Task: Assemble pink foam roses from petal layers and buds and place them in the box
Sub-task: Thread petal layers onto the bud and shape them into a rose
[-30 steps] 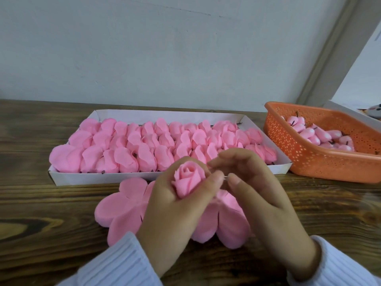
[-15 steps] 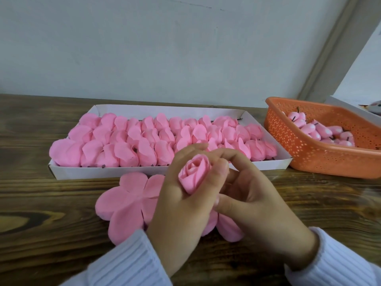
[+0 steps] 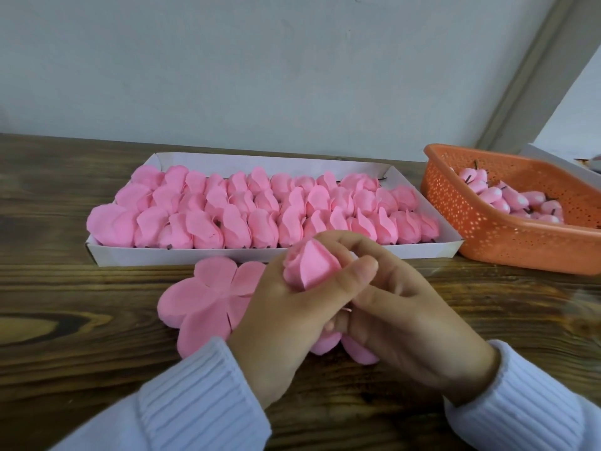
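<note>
While your left hand (image 3: 286, 320) grips the rose (image 3: 309, 268) between thumb and fingers, held over the surface (image 3: 81, 320) just in front of the box (image 3: 227, 255), your right hand (image 3: 406, 320) curls its fingers round the rose's far side and base.

Tip points up and away, leaning left toward the box. Long axis runs from the base buried between your hands to that tip: tilted, not upright. Stem end is hidden.

Risks, my read:
- Ease the thumb and the outer petal springs open.
- Squeeze harder and the foam creases.
- Your hands sit over the flat petal layer (image 3: 208, 297), so leaning down could crush it.
- Box looks nearly full, so pushing the rose in may knock its neighbours.
</note>
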{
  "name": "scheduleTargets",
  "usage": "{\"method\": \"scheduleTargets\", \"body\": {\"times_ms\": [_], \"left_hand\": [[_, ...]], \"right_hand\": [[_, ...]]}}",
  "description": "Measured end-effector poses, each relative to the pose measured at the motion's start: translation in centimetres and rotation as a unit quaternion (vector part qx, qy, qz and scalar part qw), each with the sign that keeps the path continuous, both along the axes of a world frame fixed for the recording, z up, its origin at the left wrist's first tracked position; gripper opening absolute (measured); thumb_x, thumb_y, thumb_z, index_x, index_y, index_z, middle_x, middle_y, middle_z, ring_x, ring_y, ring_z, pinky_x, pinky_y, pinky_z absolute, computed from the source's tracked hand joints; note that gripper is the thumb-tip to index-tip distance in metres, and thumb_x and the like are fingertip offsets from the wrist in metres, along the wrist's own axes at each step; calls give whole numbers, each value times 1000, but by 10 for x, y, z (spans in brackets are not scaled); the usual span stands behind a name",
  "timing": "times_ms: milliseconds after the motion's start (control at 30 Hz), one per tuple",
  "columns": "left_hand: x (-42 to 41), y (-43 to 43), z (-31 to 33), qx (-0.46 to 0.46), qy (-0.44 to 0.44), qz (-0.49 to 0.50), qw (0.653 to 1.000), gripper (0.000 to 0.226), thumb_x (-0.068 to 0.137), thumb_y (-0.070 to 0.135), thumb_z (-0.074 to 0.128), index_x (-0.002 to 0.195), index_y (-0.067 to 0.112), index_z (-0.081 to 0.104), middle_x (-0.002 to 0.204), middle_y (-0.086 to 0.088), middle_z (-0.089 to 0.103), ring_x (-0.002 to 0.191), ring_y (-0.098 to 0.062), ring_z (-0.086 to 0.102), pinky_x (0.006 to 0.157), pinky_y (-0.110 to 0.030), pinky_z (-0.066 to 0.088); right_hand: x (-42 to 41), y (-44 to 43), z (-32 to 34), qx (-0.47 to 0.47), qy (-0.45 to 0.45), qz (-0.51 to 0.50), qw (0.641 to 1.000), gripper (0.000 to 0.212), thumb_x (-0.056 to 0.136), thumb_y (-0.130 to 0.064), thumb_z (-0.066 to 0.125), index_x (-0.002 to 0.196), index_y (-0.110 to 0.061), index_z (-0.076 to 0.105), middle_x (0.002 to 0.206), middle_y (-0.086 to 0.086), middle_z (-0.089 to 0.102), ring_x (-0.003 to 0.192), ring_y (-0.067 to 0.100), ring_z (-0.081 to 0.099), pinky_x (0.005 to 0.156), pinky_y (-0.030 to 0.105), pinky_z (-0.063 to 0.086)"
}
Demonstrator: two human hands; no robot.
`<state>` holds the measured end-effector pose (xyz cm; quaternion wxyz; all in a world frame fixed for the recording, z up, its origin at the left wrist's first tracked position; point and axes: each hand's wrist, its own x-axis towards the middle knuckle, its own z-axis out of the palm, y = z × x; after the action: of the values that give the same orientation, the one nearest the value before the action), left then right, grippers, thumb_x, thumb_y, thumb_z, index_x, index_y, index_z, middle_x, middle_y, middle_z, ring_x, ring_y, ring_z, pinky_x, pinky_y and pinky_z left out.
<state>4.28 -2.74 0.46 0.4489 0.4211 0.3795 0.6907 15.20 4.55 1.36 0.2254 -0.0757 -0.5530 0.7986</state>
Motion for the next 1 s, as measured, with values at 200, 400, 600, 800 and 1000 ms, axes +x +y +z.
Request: {"method": "scheduleTargets", "body": {"times_ms": [200, 400, 600, 800, 1000], "left_hand": [[-2, -2, 1, -44, 15, 21, 999, 37, 64, 46, 72, 95, 26, 73, 71, -5, 68, 49, -17, 56, 59, -49, 51], [-3, -2, 3, -27, 29, 24, 999, 20, 62, 41, 73, 74, 26, 74, 92, 14, 72, 51, -14, 59, 46, -26, 47], [-2, -3, 6, -17, 55, 38, 998, 18, 65, 44, 69, 62, 27, 70, 103, 15, 70, 57, -15, 65, 40, -20, 43], [-1, -6, 6, -22, 40, 14, 999, 22, 64, 42, 71, 81, 28, 73, 53, 8, 63, 37, -11, 50, 41, -22, 45], [1, -6, 8, -33, 44, 29, 998, 19, 68, 36, 78, 79, 22, 72, 68, 11, 68, 36, -8, 52, 39, -20, 45]], "right_hand": [[-1, 0, -2, -32, -11, 26, 999, 45, 83, -14, 53, 126, -4, 52, 85, 20, 54, 68, 20, 59, 65, 29, 52], [-1, -1, -3, -19, -17, 25, 999, 51, 83, -14, 55, 122, 14, 41, 75, 13, 58, 65, 16, 59, 64, 25, 51], [0, -1, -6, -10, -28, 42, 999, 48, 83, -19, 54, 120, 11, 46, 81, 17, 54, 66, 15, 58, 64, 30, 43], [0, -2, -5, 1, -33, 47, 998, 37, 90, -24, 57, 103, 9, 53, 69, 4, 63, 60, 10, 57, 56, 19, 43], [1, -3, -4, -16, -8, 63, 998, 45, 84, -21, 65, 116, 3, 45, 73, 13, 57, 64, 14, 56, 59, 23, 42]]}}
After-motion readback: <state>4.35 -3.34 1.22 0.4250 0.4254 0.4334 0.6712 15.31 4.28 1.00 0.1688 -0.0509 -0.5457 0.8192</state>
